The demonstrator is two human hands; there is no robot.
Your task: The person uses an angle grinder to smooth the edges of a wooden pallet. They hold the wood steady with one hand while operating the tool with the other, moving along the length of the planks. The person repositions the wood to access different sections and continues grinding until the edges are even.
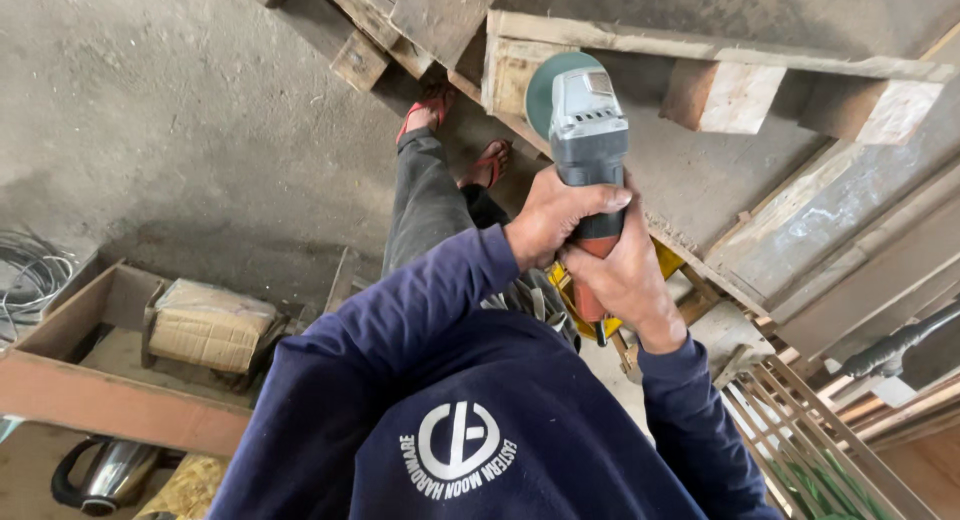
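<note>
Both my hands hold a grey and dark angle grinder [588, 125] out in front of my body, over my legs and red sandals. My left hand [553, 217] wraps around the grinder's body just behind the grey head. My right hand [628, 277] grips its rear handle, which has an orange part showing. The greenish disc [541, 90] at the head sits against the end of a pale wooden pallet board [508, 72]. I wear a navy sweater with a white emblem.
A wooden pallet [720, 95] with blocks lies ahead on the concrete floor. Planks [860, 260] and a slatted frame [800, 440] are on the right. At left are a wooden box [80, 390] with a wrapped parcel [210, 325], a wire coil [25, 275] and a kettle [110, 475].
</note>
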